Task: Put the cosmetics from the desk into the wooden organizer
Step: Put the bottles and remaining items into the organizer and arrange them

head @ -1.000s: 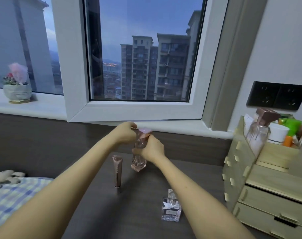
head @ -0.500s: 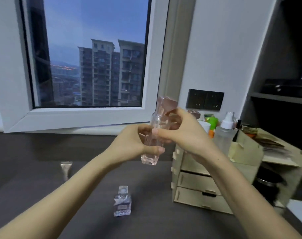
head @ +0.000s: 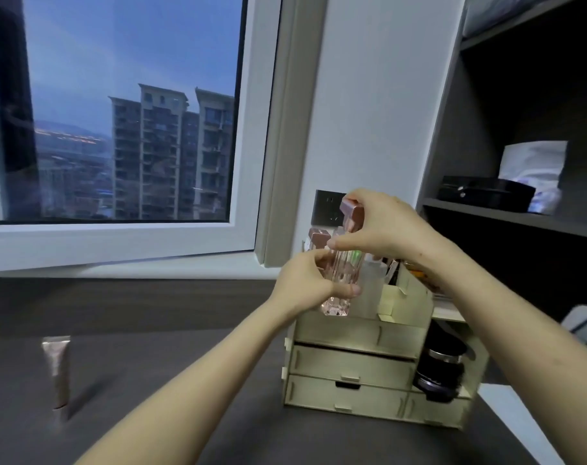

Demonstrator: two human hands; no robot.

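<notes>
The clear pink bottle is in the air, held upright with a small tilt, directly in front of the top part of the wooden organizer and above its front edge. Its base does not touch anything. The left hand is closed around the lower body of the bottle, with the thumb across the front. The right hand is closed on the rose-gold cap at the top, fingers pinching it from above.

Behind the bottle, the top compartments of the organizer already hold several things: another bottle with a similar rose-gold cap on the left, a frosted white bottle just beside the held one, and something green (I cannot tell what it is, the glass hides it). Below are drawers, and a dark jar stands in the open side compartment on the right.

On the dark desk, well apart to the left, a rose-gold tube stands upright on its cap. Behind it is the window, and on the right a dark shelf carries a black box.
</notes>
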